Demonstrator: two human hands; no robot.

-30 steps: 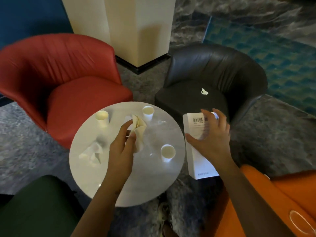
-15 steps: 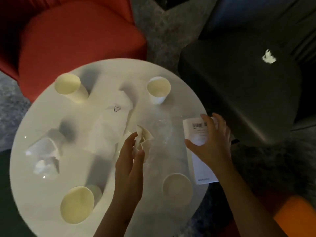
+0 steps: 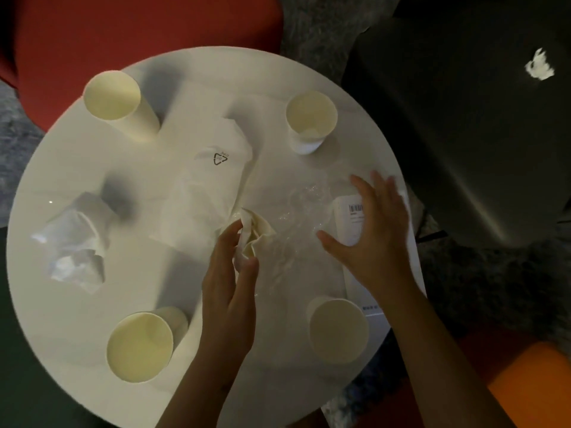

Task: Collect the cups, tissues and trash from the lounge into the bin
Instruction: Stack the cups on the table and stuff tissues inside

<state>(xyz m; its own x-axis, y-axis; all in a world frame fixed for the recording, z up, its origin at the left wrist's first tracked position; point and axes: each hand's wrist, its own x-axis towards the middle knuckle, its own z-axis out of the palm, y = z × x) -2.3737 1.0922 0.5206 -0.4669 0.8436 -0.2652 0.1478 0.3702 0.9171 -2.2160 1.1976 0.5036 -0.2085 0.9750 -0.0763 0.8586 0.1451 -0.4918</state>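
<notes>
Several paper cups stand on the round white table (image 3: 61, 310): one far left (image 3: 114, 97), one far right (image 3: 310, 118), one near left (image 3: 139, 345), one near right (image 3: 338, 330). My left hand (image 3: 228, 288) pinches a crumpled cream tissue (image 3: 258, 231) at the table's middle. My right hand (image 3: 370, 239) lies with spread fingers over a tall white box with a barcode (image 3: 350, 220) at the table's right edge. A crumpled white tissue (image 3: 77, 242) lies at the left. A flat wrapper with a triangle mark (image 3: 213, 180) and clear plastic film (image 3: 302, 205) lie in the centre.
A red armchair (image 3: 154, 26) stands beyond the table. A black armchair (image 3: 463, 134) at the right has a small white tissue scrap (image 3: 539, 67) on its seat. An orange seat (image 3: 531, 384) is at the lower right, grey carpet between.
The view has dropped closer over the table. My left hand keeps the cream tissue. My right hand and the white box now show at the table's right edge, fingers spread wider.
</notes>
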